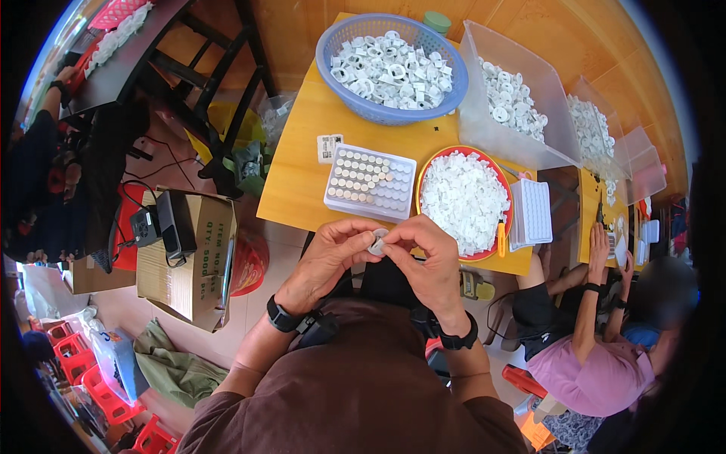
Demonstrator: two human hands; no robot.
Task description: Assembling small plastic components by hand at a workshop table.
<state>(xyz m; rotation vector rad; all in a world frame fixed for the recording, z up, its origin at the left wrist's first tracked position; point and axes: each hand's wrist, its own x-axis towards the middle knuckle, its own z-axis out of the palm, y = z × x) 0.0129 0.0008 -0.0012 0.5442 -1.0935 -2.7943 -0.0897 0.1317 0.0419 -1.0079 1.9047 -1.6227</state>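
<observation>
Here both hands (382,246) pinch a small white part (377,242), perhaps plastic, over the yellow table (302,174).

We see a yellow table (302,181) standing on a pale tiled floor (121,303), with orange wood panelling (560,38) behind it and a dark table (128,60) with a black frame at upper left. Red stools (98,386) crowd the lower left corner beside a cardboard box (193,265). Even daylight falls across the room.
</observation>
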